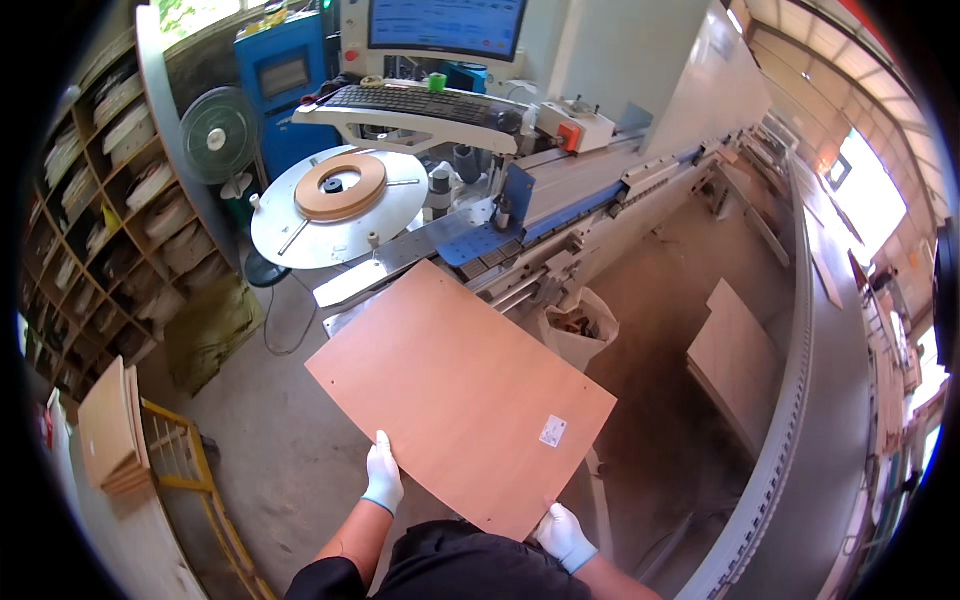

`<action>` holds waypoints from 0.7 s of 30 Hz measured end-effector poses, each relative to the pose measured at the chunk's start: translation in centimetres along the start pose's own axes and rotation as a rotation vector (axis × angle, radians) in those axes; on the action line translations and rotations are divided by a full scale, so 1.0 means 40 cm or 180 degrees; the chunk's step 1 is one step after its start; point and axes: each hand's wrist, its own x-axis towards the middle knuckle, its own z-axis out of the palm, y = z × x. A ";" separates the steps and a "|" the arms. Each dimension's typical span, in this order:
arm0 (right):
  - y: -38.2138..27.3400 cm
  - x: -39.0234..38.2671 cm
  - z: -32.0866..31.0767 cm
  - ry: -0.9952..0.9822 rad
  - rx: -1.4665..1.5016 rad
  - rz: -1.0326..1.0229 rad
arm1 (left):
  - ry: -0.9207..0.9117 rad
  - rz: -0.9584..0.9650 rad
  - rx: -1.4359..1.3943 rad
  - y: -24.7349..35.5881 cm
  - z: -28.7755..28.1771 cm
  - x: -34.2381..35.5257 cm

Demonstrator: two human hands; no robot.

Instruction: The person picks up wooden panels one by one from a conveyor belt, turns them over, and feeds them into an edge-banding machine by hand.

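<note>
- Your left hand (383, 478), gloved white, grips the near-left edge of the brown board (460, 395).
- Your right hand (564, 535) clasps its near corner.
- Board held flat, far end by the edge-banding machine (560, 200).
- Tape roll (340, 187) lies on the round disc (300, 235).

A: What stands along the left, around nine o'clock?

B: Tall open shelving (95, 215) packed with pale stacked goods, and a round fan (218, 133) beside it near ten.

A: And underfoot?

B: A grey concrete floor (285, 430), dusty, with a yellow metal rack (195, 470) at seven o'clock.

A: Any daylight?

B: Yes, bright windows (872, 195) at three o'clock, and a monitor (445, 25) glows at twelve.
</note>
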 end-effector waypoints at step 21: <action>-0.024 0.111 0.032 0.0285 -0.0786 -0.0387 | -0.0290 -0.0630 0.0672 0.092 0.171 0.250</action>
